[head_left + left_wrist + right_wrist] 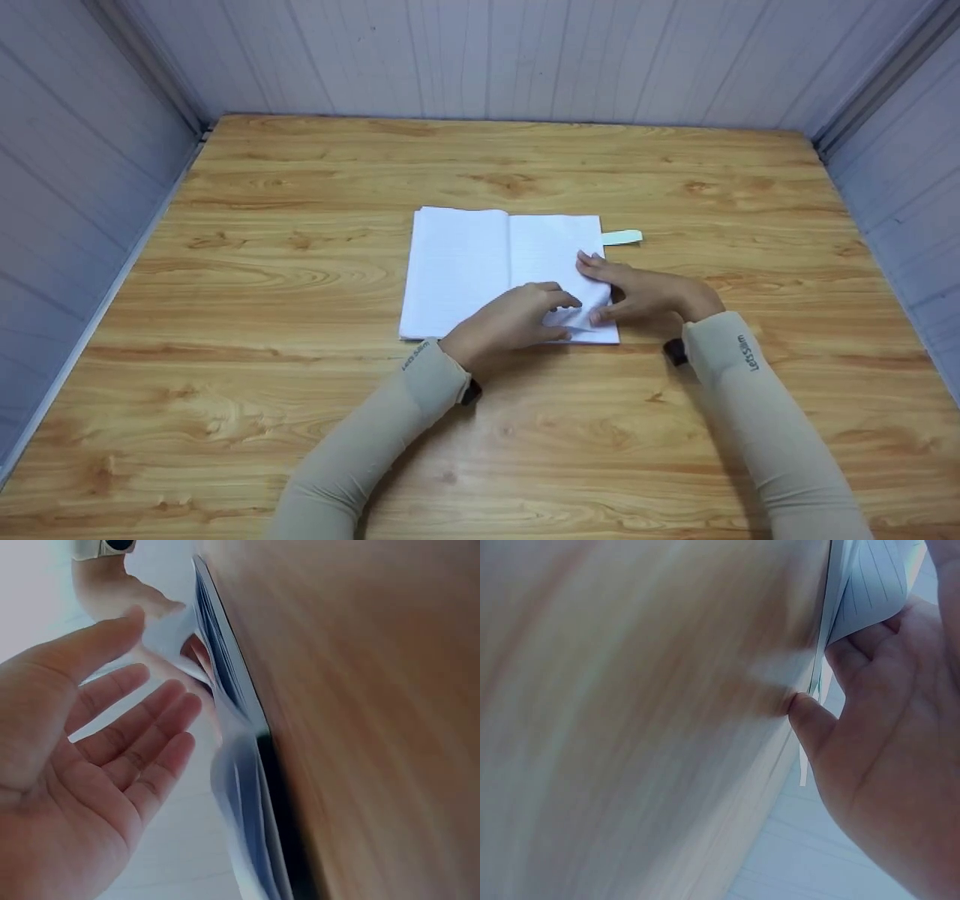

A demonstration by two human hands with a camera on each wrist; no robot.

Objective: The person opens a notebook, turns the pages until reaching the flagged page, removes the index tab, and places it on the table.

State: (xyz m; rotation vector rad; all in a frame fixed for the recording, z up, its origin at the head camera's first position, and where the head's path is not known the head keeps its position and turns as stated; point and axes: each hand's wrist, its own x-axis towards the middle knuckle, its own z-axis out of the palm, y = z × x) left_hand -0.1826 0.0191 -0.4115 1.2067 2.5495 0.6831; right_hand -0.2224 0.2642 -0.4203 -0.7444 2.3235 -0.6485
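- Table (225, 300): supports the notebook (457, 270), lying open near the middle.
- Notebook: presumably light; soft pages should crease easily — take hold at the outer edge.
- Right hand (641, 291): spread wide, touching the right page (547, 244).
- Left hand (517, 319): loosely spread, holding nothing, above the notebook.
- Pale tab (622, 238): projects past the right edge.

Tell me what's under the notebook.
The notebook lies on the wood-grain table. A pale strip sticks out past its right edge; its other end and anything flat underneath are hidden.
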